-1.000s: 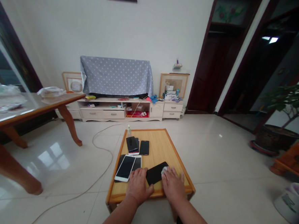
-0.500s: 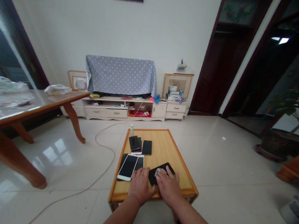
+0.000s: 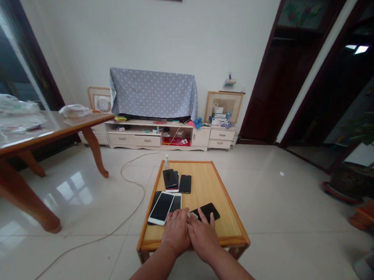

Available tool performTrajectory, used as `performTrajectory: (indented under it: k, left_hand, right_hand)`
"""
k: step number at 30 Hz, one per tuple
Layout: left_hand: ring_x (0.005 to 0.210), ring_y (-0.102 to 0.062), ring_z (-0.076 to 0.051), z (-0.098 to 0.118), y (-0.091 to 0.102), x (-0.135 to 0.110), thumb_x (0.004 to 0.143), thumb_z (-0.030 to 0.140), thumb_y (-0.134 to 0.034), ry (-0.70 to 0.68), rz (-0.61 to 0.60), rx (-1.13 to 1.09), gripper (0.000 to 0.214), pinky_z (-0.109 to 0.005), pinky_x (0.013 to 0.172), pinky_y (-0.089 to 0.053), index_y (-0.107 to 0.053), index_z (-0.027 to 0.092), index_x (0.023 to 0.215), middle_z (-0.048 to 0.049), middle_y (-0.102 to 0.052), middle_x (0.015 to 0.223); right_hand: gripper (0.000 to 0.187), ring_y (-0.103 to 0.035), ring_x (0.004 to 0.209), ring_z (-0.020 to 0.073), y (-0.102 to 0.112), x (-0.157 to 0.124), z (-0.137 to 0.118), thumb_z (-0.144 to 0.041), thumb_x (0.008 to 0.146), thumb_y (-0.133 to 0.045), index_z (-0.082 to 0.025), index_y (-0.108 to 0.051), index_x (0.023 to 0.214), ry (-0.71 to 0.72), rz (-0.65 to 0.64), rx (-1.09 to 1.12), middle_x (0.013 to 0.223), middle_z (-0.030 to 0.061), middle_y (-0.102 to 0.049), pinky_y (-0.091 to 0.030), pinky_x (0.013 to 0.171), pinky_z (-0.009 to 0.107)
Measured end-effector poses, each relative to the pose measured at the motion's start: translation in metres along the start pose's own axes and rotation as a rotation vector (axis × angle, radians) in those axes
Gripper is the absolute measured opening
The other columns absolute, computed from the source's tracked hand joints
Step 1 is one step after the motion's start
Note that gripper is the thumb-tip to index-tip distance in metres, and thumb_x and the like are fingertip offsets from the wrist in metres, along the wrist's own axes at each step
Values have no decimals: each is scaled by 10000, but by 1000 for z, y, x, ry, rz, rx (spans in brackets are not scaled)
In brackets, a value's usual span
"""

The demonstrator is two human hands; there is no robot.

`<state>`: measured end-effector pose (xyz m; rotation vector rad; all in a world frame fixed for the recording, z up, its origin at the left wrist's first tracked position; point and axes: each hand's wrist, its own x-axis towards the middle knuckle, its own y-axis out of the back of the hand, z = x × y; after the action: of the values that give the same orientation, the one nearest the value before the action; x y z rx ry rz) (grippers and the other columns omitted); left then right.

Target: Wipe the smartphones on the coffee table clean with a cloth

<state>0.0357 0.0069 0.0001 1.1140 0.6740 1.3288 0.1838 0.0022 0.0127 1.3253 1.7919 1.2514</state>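
Note:
A black phone (image 3: 211,210) lies slantwise on the small wooden table, dark face up. My left hand (image 3: 177,229) is closed at its left end, fingers bent over the edge, and covers that part. My right hand (image 3: 204,235) presses a crumpled white tissue (image 3: 193,215) onto the phone's left portion, its fingertips close against my left hand. Some of its fingers stretch over the dark surface. Just left of my hands, a large white-framed phone (image 3: 161,207) rests tilted on other devices.
Farther back on the wooden table (image 3: 204,175) lie a stack of phones (image 3: 170,179) and a single black phone (image 3: 185,184). A small clear bottle (image 3: 167,161) stands at the far left corner. A cable (image 3: 130,181) runs over the floor beside a larger table (image 3: 89,123).
My right hand has slid left along the black phone with the tissue, up against my left hand. More of the phone's right end shows. My left hand stays at its left end.

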Motion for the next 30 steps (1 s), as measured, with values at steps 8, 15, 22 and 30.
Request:
performTrajectory:
  k: [8, 15, 22, 30]
  left_hand:
    - [1266, -465, -298, 4, 7, -1, 713, 440, -626, -21, -5, -14, 660, -433, 1089, -265, -506, 216, 1322, -108, -603, 1291]
    - [1266, -452, -306, 7, 10, 0, 745, 442, -612, -31, -29, 16, 592, -447, 1094, -254, -552, 224, 1293, -100, -619, 1262]
    - [1257, -458, -304, 12, 13, 0, 759, 444, -612, -55, -41, 36, 534, -447, 1074, -275, -590, 250, 1256, -85, -627, 1256]
    - [1268, -465, -298, 13, 10, 2, 766, 438, -609, -75, -13, 68, 534, -461, 1073, -270, -599, 236, 1261, -83, -638, 1261]
  right_hand:
    - [501, -194, 1494, 310, 16, 22, 55, -426, 1031, -203, -365, -478, 1445, -369, 62, -143, 1538, -8, -436, -37, 1130, 706]
    - [480, -296, 1463, 281, -4, -14, 57, -433, 1013, -277, -345, -512, 1422, -271, 116, -183, 1496, 33, -494, -24, 1161, 658]
    - [430, -374, 1399, 301, 9, 7, 61, -412, 996, -364, -316, -573, 1360, -318, 156, -144, 1439, 41, -560, -150, 1145, 593]
    - [338, -569, 1094, 233, 32, 29, 80, -326, 967, -434, -211, -732, 1077, -371, 216, -106, 1103, 97, -712, -340, 993, 323]
